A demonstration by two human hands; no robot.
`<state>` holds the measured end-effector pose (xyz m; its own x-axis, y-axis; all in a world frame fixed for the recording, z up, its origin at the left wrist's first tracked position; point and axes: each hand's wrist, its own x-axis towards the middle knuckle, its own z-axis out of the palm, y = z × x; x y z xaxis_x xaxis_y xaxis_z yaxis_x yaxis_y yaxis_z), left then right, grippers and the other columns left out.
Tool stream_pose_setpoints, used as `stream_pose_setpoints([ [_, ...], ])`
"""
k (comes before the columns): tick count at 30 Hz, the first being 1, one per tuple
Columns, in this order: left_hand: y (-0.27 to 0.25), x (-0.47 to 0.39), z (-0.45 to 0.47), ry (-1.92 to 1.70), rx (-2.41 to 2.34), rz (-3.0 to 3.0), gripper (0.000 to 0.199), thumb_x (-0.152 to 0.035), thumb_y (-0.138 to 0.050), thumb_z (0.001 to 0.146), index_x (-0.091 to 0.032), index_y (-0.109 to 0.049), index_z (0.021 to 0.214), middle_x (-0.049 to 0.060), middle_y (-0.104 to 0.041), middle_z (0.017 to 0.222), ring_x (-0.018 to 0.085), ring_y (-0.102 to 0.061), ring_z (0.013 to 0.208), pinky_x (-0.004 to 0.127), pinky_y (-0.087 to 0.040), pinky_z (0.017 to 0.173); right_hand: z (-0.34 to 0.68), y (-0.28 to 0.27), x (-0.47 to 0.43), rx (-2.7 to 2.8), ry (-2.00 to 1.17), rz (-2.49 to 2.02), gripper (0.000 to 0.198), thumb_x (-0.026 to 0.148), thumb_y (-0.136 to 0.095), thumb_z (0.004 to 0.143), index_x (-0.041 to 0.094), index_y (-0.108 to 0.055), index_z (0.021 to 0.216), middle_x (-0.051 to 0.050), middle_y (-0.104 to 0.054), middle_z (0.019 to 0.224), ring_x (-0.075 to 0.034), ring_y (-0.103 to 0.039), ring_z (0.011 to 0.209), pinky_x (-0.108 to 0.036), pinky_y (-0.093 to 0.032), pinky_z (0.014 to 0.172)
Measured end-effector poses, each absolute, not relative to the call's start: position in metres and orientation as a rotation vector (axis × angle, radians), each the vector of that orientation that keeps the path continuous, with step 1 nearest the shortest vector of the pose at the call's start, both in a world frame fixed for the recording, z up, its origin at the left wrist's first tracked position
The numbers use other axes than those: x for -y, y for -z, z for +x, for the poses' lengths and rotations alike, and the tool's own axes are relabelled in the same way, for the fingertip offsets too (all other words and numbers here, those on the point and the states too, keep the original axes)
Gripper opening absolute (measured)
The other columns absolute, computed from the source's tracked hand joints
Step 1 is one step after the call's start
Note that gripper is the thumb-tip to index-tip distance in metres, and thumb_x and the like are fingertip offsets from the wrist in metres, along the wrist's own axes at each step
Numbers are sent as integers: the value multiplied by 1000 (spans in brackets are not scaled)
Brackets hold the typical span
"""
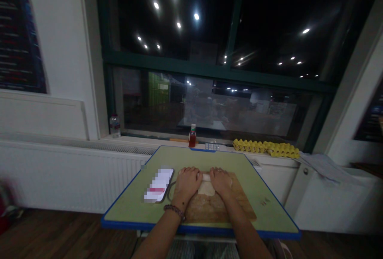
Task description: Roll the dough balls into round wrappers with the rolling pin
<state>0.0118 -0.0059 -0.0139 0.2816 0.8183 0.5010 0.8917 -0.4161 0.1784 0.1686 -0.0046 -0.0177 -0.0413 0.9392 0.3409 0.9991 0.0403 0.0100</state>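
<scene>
A flat sheet of pale dough (206, 189) lies on a wooden cutting board (209, 211) in front of me. Along its far edge runs a pale roll (206, 176), apparently the same dough rolled up. My left hand (189, 181) bends its fingers over the left end of this roll; a beaded bracelet circles that wrist. Over the right end, my right hand (220, 181) curls in the same way. Both palms face down, and they hide the roll's two ends. Left of the board rests a phone (158, 185) with a lit, blurred screen.
The board sits on a green folding table (125, 211) with a blue rim. On the windowsill stand a red-brown sauce bottle (192, 136), a clear plastic bottle (114, 126), a wooden stick (178, 140) and yellow egg trays (266, 147). Papers (320, 166) lie at the right.
</scene>
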Motion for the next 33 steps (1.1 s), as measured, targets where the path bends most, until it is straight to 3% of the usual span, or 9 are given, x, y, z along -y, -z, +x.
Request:
stream_pose_setpoints([
  [8, 15, 5, 11, 863, 1592, -2413, 32, -30, -38, 94, -19, -67, 87, 7, -70, 97, 22, -61, 94, 37, -36, 93, 169, 18, 3, 2213, 422, -2021, 39, 19, -34, 92, 17, -65, 115, -15, -70, 107, -27, -67, 97, -36, -47, 77],
  [15, 14, 3, 11, 851, 1652, -2419, 36, -33, -38, 93, -19, -71, 88, 10, -72, 98, 22, -62, 95, 37, -37, 94, 166, 12, 7, 2108, 347, -2051, 39, 24, -33, 95, 16, -69, 105, -15, -71, 105, -25, -67, 96, -35, -47, 80],
  [24, 16, 1, 11, 745, 1751, -2381, 43, -36, -35, 94, -18, -73, 88, 12, -73, 92, 24, -65, 90, 37, -41, 88, 162, 15, 16, 1965, 480, -2061, 34, 21, -38, 94, 14, -72, 96, -16, -73, 90, -24, -69, 83, -32, -48, 71],
  [33, 18, 0, 11, 805, 1726, -2386, 42, -34, -36, 94, -18, -74, 86, 9, -75, 88, 20, -67, 85, 36, -34, 103, 162, 13, 16, 1925, 464, -2048, 35, 24, -39, 94, 13, -72, 92, -16, -73, 90, -25, -69, 84, -33, -47, 73],
])
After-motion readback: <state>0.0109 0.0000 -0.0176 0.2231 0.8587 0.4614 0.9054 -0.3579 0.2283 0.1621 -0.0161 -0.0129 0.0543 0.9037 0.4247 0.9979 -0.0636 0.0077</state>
